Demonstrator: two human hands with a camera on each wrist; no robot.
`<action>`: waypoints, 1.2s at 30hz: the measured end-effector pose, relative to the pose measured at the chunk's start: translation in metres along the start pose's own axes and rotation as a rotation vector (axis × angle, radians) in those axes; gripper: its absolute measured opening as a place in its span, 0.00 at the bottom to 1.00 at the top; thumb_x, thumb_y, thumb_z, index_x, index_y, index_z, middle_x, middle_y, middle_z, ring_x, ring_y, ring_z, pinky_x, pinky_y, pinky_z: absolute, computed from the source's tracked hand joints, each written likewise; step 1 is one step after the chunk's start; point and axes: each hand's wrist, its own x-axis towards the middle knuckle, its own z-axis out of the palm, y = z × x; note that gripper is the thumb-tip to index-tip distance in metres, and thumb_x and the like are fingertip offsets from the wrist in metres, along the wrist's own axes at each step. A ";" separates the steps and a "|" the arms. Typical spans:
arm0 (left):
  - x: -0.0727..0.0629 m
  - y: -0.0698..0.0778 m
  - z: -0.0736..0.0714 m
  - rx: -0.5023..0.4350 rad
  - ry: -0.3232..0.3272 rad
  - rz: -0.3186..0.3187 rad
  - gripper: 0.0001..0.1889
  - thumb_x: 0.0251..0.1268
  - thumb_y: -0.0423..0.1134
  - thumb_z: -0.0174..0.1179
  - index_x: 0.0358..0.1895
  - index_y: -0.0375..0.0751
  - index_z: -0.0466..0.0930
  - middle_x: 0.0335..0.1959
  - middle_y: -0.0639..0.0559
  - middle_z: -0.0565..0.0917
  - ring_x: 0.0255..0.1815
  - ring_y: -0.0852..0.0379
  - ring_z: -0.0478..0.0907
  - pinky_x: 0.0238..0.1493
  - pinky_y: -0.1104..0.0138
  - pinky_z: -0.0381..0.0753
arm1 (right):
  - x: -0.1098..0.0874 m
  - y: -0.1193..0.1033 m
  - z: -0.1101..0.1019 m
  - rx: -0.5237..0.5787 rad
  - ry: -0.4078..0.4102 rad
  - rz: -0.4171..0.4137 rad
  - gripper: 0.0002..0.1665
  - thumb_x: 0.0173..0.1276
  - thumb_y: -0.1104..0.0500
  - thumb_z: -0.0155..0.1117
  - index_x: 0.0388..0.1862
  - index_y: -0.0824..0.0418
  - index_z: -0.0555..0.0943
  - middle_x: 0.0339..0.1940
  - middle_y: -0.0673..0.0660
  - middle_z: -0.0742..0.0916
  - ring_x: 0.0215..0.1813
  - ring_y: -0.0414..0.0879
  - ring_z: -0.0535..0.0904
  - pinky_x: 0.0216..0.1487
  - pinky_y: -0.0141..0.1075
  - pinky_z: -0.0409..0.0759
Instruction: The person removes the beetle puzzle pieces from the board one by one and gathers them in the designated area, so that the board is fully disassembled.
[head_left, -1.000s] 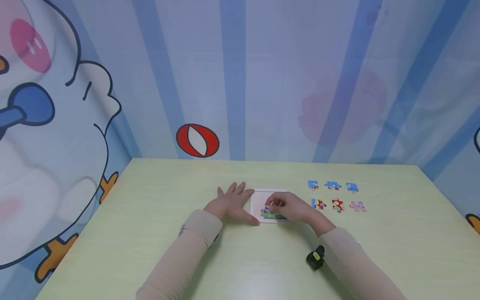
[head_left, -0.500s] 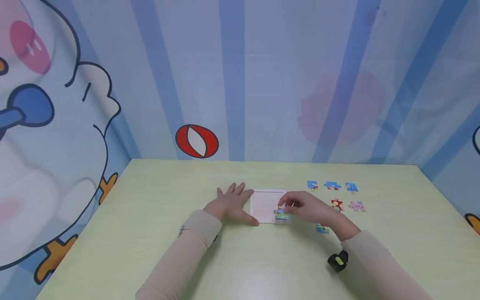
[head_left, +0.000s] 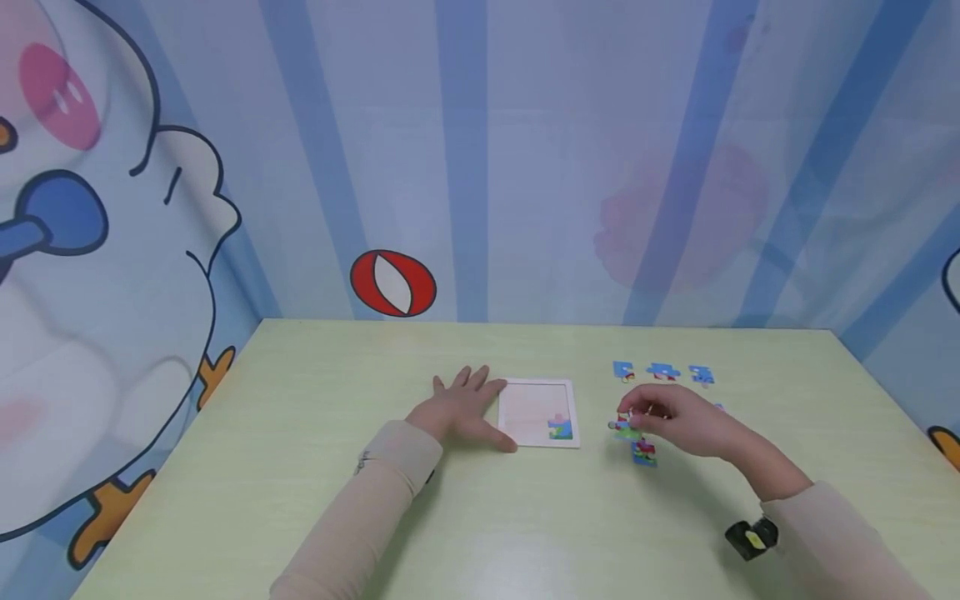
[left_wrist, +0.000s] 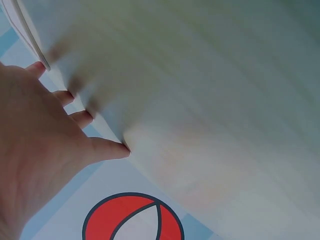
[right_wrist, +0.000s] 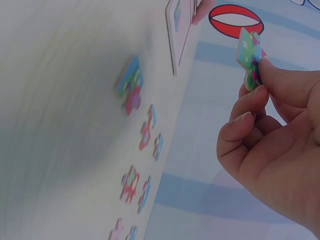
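Note:
My left hand [head_left: 467, 408] lies flat with spread fingers. Its thumb and index finger touch the left side of a white puzzle tray [head_left: 525, 410], as one fingertip at the rim also shows in the left wrist view. In the tray's lower right corner sits a blue-and-green puzzle piece [head_left: 560, 429]. To the right of the tray, my right hand [head_left: 686, 421] pinches a green puzzle piece [right_wrist: 250, 47] between thumb and fingers, held up off the table. Just below that hand another puzzle piece [head_left: 644, 453], blue with red and green, lies on the table.
Three bluish pieces, the left one [head_left: 623, 371], the middle one [head_left: 663, 372] and the right one [head_left: 702, 375], lie in a row behind my right hand. More loose pieces, such as a red one [right_wrist: 131, 185], are mostly hidden by that hand in the head view.
My right hand has moved right, off the tray, carrying the pinched piece with it. The corner piece in the tray is now uncovered. My left hand has stayed in place.

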 end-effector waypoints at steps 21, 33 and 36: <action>0.001 -0.002 0.002 0.002 0.013 0.003 0.53 0.47 0.72 0.62 0.77 0.57 0.50 0.79 0.48 0.44 0.79 0.42 0.37 0.69 0.33 0.37 | -0.040 0.044 -0.013 -0.069 0.003 0.041 0.08 0.71 0.64 0.57 0.46 0.66 0.79 0.33 0.51 0.78 0.32 0.36 0.70 0.31 0.32 0.72; 0.001 -0.002 0.002 -0.006 0.012 0.005 0.53 0.47 0.72 0.62 0.77 0.57 0.50 0.79 0.48 0.44 0.79 0.42 0.37 0.69 0.33 0.37 | -0.039 0.063 -0.008 -0.035 0.000 0.094 0.06 0.70 0.67 0.57 0.43 0.64 0.79 0.31 0.52 0.77 0.32 0.38 0.68 0.31 0.31 0.69; 0.001 -0.002 0.002 -0.005 0.011 0.007 0.53 0.47 0.72 0.62 0.77 0.57 0.50 0.79 0.48 0.44 0.79 0.42 0.37 0.68 0.33 0.37 | -0.038 0.067 -0.007 -0.039 -0.007 0.120 0.06 0.70 0.68 0.56 0.43 0.64 0.80 0.31 0.52 0.76 0.31 0.38 0.67 0.30 0.31 0.68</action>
